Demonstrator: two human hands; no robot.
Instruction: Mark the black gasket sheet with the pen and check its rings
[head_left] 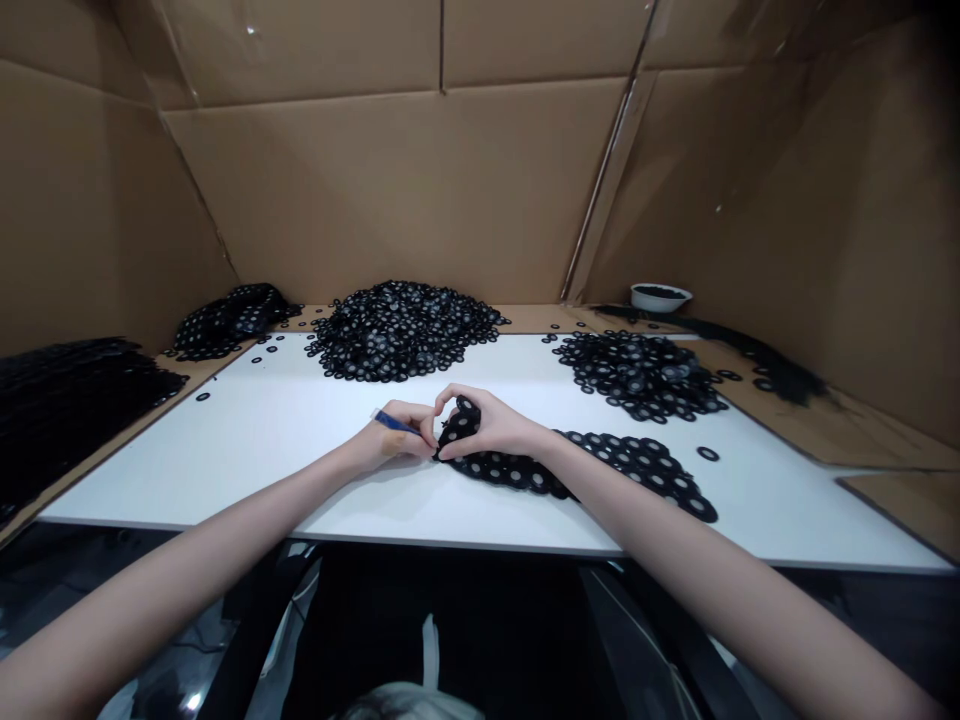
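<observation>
My left hand [397,438] is closed around a slim tool with a blue handle [397,423]; its working end is hidden by my fingers. Beside it, my right hand [499,422] has its thumb and forefinger curled round a folded-up end of a black mesh of joined rings [637,462]. The fingertips of both hands almost meet at that end. From there the mesh runs rightward across the white board, passing under my right forearm. Whatever lies between the fingertips is too small to make out.
A large heap of loose black rings [405,330] lies at the back, with a smaller heap [637,372] at right. Farther off stand a white bowl [660,297] and a bundle of black strands [780,370]. Dark piles [75,400] line the left, and cardboard walls [390,180] enclose the board.
</observation>
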